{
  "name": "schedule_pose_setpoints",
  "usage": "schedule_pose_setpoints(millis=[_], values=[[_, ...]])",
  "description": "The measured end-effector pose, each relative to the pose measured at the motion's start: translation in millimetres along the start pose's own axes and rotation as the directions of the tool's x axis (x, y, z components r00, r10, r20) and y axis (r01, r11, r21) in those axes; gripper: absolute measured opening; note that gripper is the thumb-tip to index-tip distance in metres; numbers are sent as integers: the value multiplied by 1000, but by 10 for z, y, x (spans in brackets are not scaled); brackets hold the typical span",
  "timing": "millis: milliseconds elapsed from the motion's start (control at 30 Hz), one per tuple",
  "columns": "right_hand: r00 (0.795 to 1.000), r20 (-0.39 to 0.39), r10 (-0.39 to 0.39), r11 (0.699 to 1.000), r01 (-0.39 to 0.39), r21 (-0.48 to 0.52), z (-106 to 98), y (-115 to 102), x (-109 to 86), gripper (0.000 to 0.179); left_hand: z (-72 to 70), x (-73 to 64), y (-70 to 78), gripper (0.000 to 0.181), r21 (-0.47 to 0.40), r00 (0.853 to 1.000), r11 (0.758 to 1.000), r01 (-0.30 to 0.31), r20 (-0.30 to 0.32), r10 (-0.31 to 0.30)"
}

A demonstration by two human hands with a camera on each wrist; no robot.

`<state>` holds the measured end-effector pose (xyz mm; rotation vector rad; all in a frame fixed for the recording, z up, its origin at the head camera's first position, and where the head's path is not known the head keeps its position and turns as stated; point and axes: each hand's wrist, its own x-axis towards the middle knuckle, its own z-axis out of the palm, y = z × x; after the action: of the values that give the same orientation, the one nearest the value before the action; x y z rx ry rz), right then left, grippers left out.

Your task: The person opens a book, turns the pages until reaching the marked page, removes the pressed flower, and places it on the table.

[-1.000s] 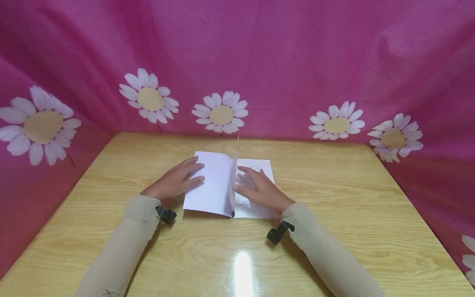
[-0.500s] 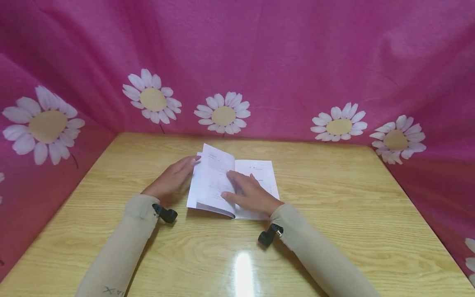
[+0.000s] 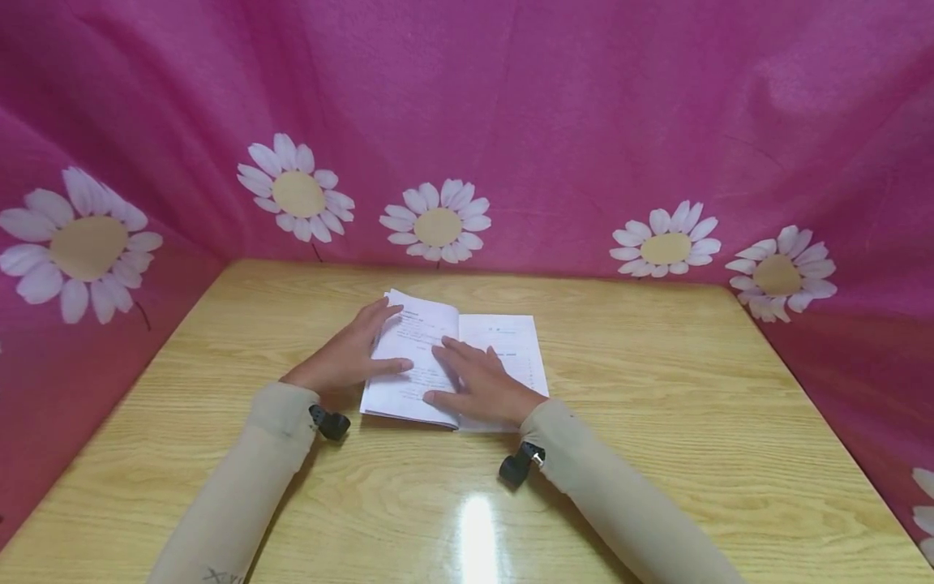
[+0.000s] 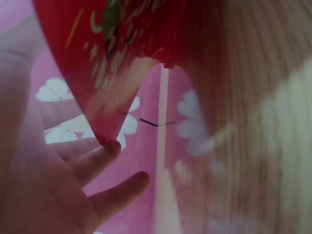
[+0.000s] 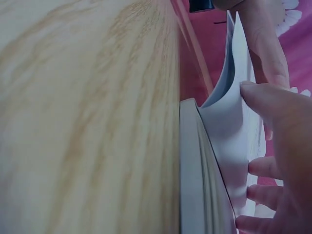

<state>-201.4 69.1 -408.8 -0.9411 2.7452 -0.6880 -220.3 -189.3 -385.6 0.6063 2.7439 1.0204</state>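
An opened book with printed white pages lies in the middle of the table in the head view. Its left part is raised off the wood, and the underside is a red cover with pale and gold marks in the left wrist view. My left hand rests at the left edge, thumb and a finger over the left page; one fingertip touches the cover's corner. Near the spine, my right hand lies on the left page with fingers spread. Raised leaves curve beside its thumb in the right wrist view.
The book lies on a glossy wooden table. A pink curtain with white daisies stands behind it and at both sides. A black wrist camera sits on the left cuff, another on the right.
A leaf that stood upright at the spine has turned over to the left and now lies on the left side. My right hand has moved left with it, and my left thumb has come onto the page.
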Motion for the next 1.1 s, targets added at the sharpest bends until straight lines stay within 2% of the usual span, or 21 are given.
schedule_pose_setpoints(millis=[133,300,500,733,900,1100], values=[[1000,25,4,998,-2,-62,7,-16,1,82,26,-14,29,106,110,999,993,-40,36,36],[1000,31,0,992,4,-123,16,-11,-5,83,75,-9,92,105,147,996,989,-33,81,21],[999,34,14,984,-7,-178,-12,67,-43,84,180,36,148,104,191,989,979,-64,140,38],[999,26,47,981,-41,-190,-84,221,-128,84,277,83,195,109,219,970,975,-24,240,-30],[999,15,41,980,-38,-195,-109,273,-160,82,316,106,214,111,264,966,965,-10,253,-59],[999,26,44,974,-37,-223,-99,266,-162,82,331,97,201,110,243,966,970,-15,254,-49]])
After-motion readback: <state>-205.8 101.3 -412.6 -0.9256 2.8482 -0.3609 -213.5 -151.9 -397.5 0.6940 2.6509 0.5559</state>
